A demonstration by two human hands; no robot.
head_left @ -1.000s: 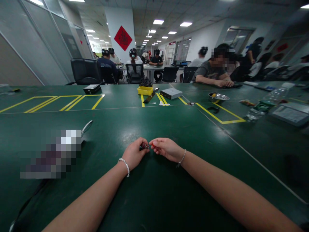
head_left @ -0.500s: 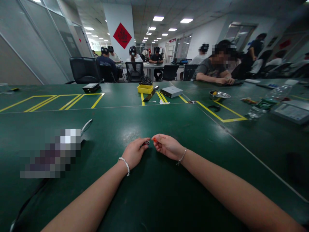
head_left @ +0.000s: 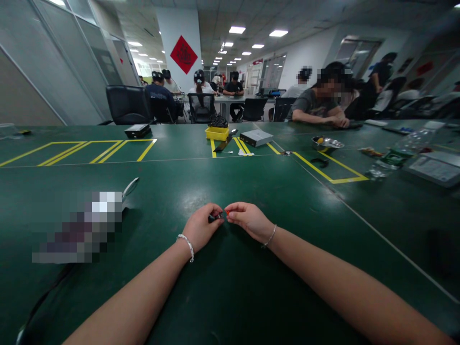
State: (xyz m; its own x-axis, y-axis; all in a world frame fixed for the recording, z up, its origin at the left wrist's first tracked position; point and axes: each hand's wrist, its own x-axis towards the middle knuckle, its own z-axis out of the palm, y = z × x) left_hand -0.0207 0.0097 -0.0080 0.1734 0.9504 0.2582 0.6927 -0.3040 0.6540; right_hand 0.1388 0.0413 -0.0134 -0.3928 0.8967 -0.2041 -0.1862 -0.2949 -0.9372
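Note:
My left hand (head_left: 201,227) pinches a small dark and silvery piece (head_left: 217,217) between thumb and fingers; its kind is too small to make out. Just to the right, my right hand (head_left: 250,221) holds a tiny orange-red piece (head_left: 227,212) at its fingertips. The two pieces face each other with hardly any gap, and I cannot tell whether they touch. Both hands are low over the green table (head_left: 201,182), in the middle of the view. A bracelet circles each wrist.
A blurred-out object with a strap (head_left: 81,227) lies at left. Farther back are a yellow bin (head_left: 216,133) with black cables, a grey box (head_left: 256,138), a black box (head_left: 137,131) and a metal bowl (head_left: 327,143). A plastic bottle (head_left: 398,151) lies at right. A person (head_left: 319,103) sits across the table.
My right fingers have straightened somewhat and turned, with the orange-red piece now nearer their tips. My left fingers have shifted slightly, showing more of the dark piece.

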